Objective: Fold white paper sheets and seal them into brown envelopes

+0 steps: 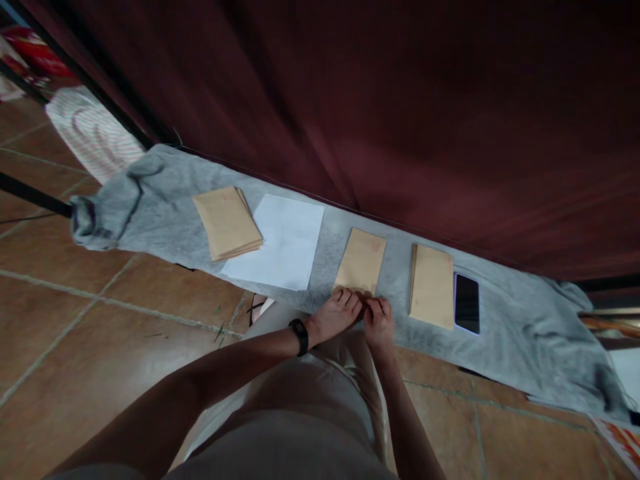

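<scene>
A brown paper envelope [361, 260] lies in front of me on the grey cloth, its near end under my fingers. My left hand [340, 311], with a black band on the wrist, has its fingers curled on the envelope's near edge. Beside it, my right hand [379, 323] pinches the same edge, close to the left fingertips. To the right is a stack of brown envelopes [433, 287]. Another stack of envelopes [227, 223] sits at the left, partly over white paper sheets [290, 240].
A phone [467, 303] lies right of the right-hand stack. Grey cloth [165, 200] covers the narrow bench. Behind it hangs a dark red curtain [350, 100]. Striped fabric [95, 130] is at the far left, above the tiled floor [125, 347].
</scene>
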Tool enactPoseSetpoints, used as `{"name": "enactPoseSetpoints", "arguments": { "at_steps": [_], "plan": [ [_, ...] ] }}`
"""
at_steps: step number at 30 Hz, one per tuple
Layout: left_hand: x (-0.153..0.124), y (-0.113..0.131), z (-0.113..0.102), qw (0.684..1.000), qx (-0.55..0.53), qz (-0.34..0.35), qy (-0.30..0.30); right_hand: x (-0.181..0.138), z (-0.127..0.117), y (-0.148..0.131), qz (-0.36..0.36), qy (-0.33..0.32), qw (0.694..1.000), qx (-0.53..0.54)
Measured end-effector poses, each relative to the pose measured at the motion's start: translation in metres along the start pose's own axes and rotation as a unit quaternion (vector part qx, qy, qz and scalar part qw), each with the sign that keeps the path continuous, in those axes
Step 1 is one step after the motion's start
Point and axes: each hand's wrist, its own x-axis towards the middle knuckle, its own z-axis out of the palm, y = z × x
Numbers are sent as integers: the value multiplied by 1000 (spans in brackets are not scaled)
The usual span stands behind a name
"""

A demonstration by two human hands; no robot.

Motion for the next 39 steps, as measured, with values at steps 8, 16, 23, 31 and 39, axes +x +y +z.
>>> {"name": "enactPoseSetpoints", "arguments": {
  "at_steps": [8,16,23,31,39],
  "plan": [
    [2,3,1,999,-28,-13,-13,3,4,-4,7,22,1000,-6],
    [1,-2,3,999,-50,-21,0,1,5,-5,23,29,999,-7],
    [-15,-9,13,997,-72,-25,29,4,6,-7,32,35,999,-2],
    [-41,-2,33,991,-122,2,55,8,6,-13,58,36,998,-10],
    [-39,-4,32,990,-141,2,25,5,2,-26,73,40,995,-51]
  ]
}}
